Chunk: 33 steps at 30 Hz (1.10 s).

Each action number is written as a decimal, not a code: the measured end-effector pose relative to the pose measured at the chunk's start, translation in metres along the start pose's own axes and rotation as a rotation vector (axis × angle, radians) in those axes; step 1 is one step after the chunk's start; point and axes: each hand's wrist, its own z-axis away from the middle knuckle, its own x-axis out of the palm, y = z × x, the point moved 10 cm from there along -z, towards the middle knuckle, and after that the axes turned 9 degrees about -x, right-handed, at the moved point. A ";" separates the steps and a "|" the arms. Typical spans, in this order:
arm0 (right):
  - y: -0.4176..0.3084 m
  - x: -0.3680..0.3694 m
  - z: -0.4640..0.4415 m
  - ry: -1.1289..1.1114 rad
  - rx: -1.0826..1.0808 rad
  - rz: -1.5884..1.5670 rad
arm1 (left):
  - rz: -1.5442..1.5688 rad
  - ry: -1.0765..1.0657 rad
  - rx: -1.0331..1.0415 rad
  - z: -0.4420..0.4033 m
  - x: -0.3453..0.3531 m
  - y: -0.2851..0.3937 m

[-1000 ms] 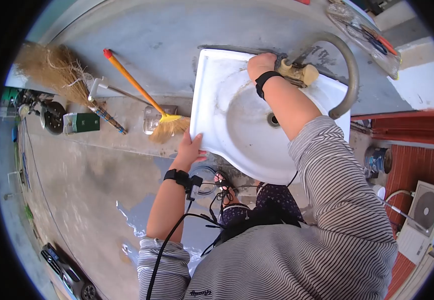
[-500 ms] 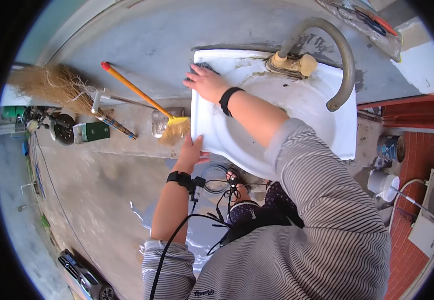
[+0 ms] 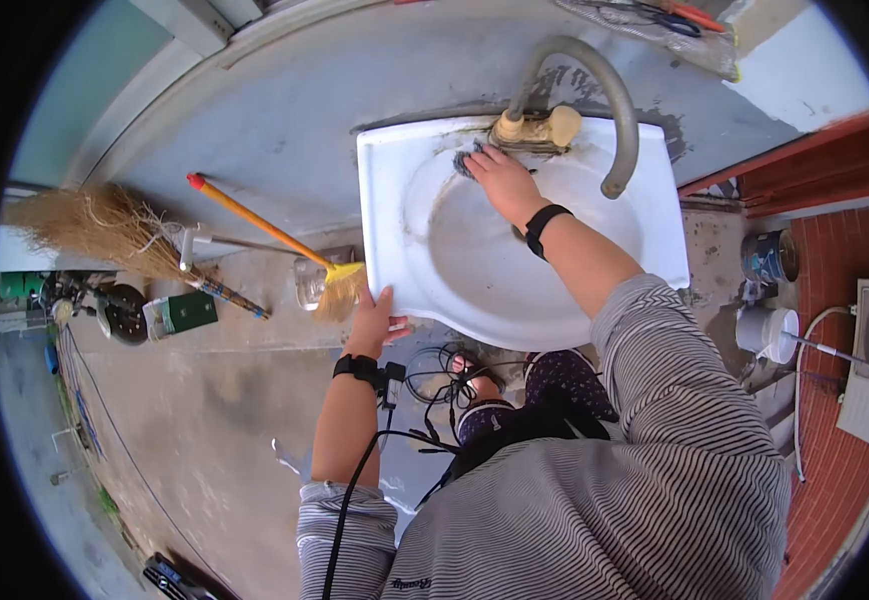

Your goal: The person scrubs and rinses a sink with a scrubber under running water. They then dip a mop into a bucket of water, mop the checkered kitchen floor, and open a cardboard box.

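Observation:
A white washbasin (image 3: 382, 215) is set against the grey wall, with brownish stains around its back edge. My right hand (image 3: 504, 186) presses a dark grey scouring pad (image 3: 466, 160) onto the back of the bowl, just below the beige tap (image 3: 534, 128). The fingers are closed over the pad and hide part of it. My left hand (image 3: 372, 322) grips the basin's front left corner, thumb on top and the other fingers at the edge. A thick grey hose (image 3: 622, 100) arches from the tap and hangs over the bowl's right side.
Left of the basin are a yellow brush with an orange handle (image 3: 264, 222), a straw broom (image 3: 114, 235) and a green box (image 3: 182, 314). To the right stand a white bucket (image 3: 766, 334) and a dark tin (image 3: 769, 257). Black cables (image 3: 444, 380) dangle by my legs.
My right hand has moved with the scouring pad from the basin's back left corner rightward to the bowl's back edge near the tap. My left hand stays on the front left corner.

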 end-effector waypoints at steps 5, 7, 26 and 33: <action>0.028 -0.010 0.041 -0.004 -0.081 -0.013 | -0.007 0.002 -0.033 -0.001 0.000 -0.001; 0.048 -0.016 0.064 -0.012 -0.020 0.014 | -0.007 -0.001 -0.023 0.000 -0.003 -0.003; 0.163 -0.004 0.116 0.059 0.588 0.030 | -0.040 -0.009 -0.036 0.003 0.006 0.006; 0.149 -0.054 0.132 -0.144 0.356 -0.062 | -0.061 0.019 -0.095 0.006 0.007 0.001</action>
